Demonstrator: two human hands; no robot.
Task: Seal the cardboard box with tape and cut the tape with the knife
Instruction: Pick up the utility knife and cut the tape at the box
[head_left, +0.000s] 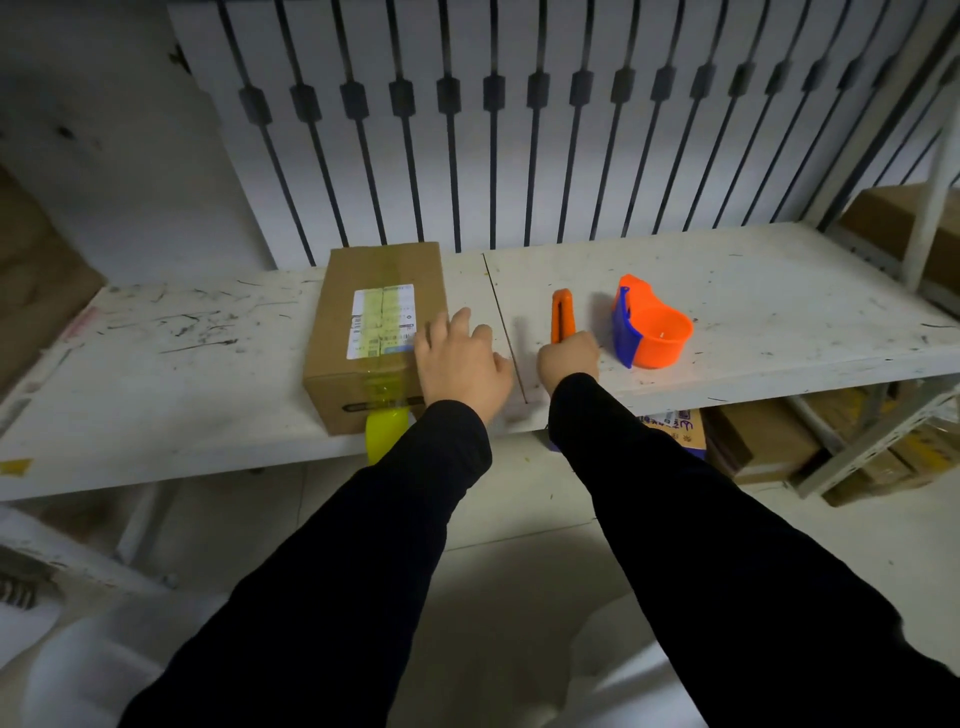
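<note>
**Tape laid, cut still to come**

A yellow tape roll (385, 434) hangs uncut off the tabletop (208, 395) edge. The left hand (460, 364), grip spread, steadies the taped cardboard box (374, 332); the right hand (567, 359) pinches the orange knife (562, 319). Beyond sits a dispenser (652, 325).

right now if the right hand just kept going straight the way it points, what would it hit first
The orange knife. The right hand points away from the person, and its fingers already sit at the knife's near end, seemingly closing on it. Beyond the knife lies bare white table. The orange tape dispenser stands off to the right.
</note>
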